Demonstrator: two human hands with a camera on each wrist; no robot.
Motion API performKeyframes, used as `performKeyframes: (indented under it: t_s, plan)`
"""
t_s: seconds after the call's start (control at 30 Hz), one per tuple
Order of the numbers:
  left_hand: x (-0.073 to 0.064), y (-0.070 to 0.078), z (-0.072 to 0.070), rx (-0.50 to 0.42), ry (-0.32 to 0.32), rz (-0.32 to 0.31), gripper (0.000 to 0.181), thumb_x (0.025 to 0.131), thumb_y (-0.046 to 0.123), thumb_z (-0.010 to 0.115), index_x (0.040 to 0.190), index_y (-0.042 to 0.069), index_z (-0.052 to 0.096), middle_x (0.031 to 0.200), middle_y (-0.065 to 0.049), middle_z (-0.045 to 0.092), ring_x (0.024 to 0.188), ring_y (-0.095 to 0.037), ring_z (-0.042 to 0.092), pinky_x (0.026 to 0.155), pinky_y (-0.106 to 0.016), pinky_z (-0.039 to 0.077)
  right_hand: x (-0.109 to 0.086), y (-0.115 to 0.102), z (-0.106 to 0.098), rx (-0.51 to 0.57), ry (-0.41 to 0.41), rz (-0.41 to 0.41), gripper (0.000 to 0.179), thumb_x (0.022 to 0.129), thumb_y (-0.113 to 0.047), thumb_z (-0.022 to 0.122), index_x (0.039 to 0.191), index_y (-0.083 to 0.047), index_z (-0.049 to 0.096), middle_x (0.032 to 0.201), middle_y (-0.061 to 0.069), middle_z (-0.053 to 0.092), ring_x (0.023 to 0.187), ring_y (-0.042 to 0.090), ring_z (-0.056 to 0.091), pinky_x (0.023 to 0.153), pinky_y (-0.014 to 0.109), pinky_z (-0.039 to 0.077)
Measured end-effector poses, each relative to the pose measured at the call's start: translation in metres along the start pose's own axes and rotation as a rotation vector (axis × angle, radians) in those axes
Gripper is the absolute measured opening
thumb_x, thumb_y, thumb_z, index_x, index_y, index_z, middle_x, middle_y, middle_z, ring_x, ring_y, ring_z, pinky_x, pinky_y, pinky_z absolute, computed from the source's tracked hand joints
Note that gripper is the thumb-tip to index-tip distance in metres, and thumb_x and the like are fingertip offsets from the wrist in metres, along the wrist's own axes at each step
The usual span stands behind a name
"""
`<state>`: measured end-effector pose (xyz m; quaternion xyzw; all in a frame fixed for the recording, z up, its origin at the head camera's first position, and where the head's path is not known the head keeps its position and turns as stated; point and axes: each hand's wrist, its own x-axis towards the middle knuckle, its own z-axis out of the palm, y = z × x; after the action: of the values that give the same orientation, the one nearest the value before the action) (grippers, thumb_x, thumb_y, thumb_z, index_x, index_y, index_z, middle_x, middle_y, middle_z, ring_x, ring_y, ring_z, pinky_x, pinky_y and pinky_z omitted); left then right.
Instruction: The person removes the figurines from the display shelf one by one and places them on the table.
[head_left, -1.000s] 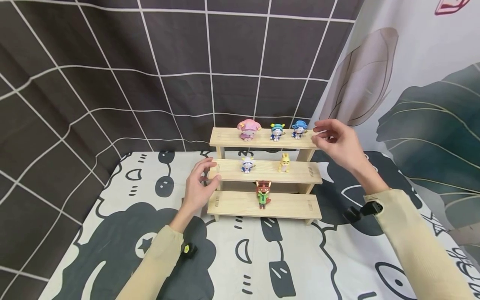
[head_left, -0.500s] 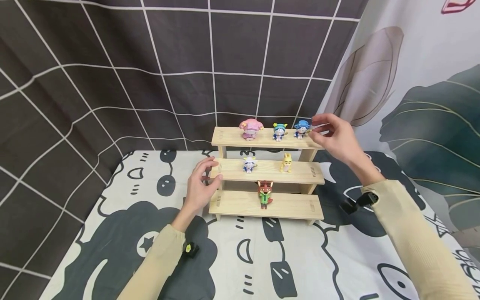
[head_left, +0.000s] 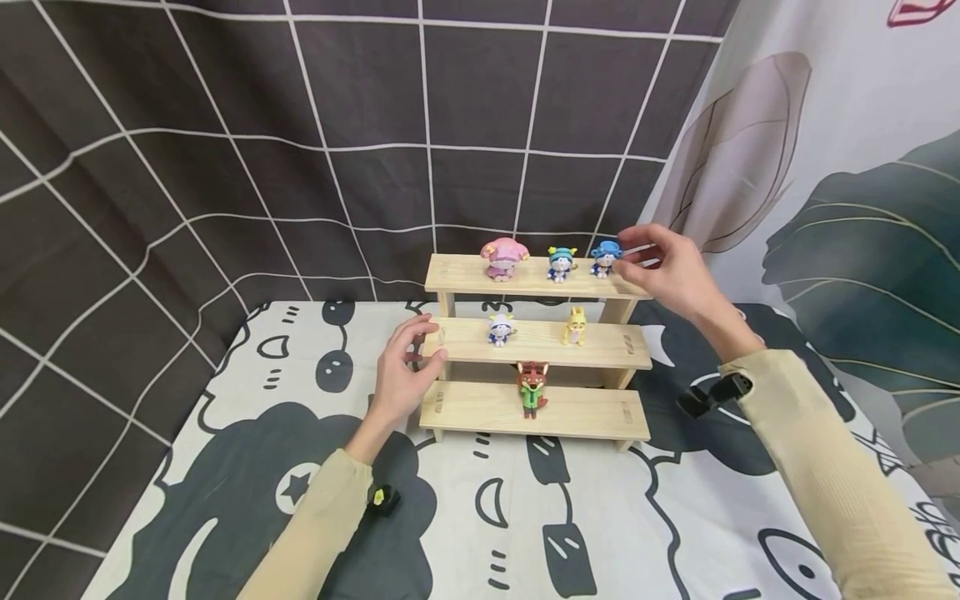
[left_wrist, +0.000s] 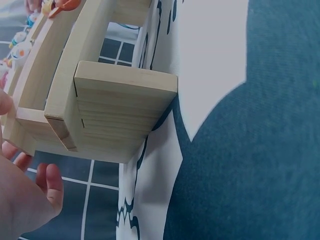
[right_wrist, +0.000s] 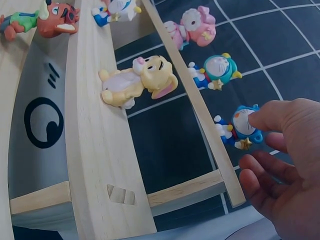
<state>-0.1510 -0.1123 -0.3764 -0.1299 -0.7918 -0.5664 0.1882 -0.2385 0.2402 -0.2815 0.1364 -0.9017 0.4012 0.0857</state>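
"Watching from this end, what do I make of the right hand [head_left: 663, 262]?"

"It's at the right end of the three-tier pale wooden shelf [head_left: 540, 343]. Its thumb tip meets the small glossy blue-hatted figure [right_wrist: 235, 126], white-faced with a gold star, while the other fingers are half curled and parted from the thumb. I can't tell whether they truly pinch it."

"Where does that figure stand?"

"Upright on the shelf's top tier, rightmost of three, near the small teal-hatted figure with yellow horns [head_left: 560, 264]."

"And the left hand [head_left: 402, 379]?"

"Thumb and fingers bent round the left end of the shelf's middle tier, a light hold as I read it. A brace there seems wise, since a bump could shift the whole shelf."

"How would I handle the figure well?"

"I'd press low on its body, sparing the hat and star, because a push up high could tip it. I'd ease it along the shelf's top tier with its base flat, clear of its neighbour, then part the fingers before drawing away."
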Motion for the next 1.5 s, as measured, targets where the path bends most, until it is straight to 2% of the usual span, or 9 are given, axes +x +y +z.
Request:
performKeyframes:
  t_s: [0.47,1.0,1.5]
  plan:
    - [-0.0006,-0.0024,0.0018,-0.028,0.004,-0.008,0.034,0.085,-0.01,0.066,0.118,-0.012,0.06,0.139,-0.028,0.051,0.108,-0.043,0.052,0.081,-0.048,0.045,0.0046,0.0,0.0045,0.008,-0.025,-0.003,0.042,0.092,-0.012,0.07,0.131,0.0,0.057,0.117,0.02,0.06,0.1,0.032,0.059,0.069,0.015,0.046]
    - [-0.0004,-0.0029,0.0015,-0.025,0.005,-0.017,0.034,0.085,-0.01,0.066,0.118,-0.011,0.06,0.14,-0.026,0.051,0.108,-0.042,0.052,0.081,-0.042,0.044,0.0089,0.0014,0.007,0.005,-0.027,-0.015,0.041,0.093,-0.014,0.07,0.129,0.002,0.058,0.118,0.02,0.06,0.097,0.032,0.058,0.068,0.016,0.045]
    - [0.0004,-0.0025,0.0006,-0.044,-0.003,-0.012,0.034,0.085,-0.01,0.066,0.118,-0.013,0.059,0.14,-0.028,0.05,0.107,-0.044,0.051,0.082,-0.056,0.044,0.006,-0.0002,0.006,-0.017,-0.028,-0.034,0.036,0.094,-0.013,0.069,0.125,0.003,0.059,0.114,0.019,0.062,0.095,0.03,0.058,0.069,0.017,0.045]
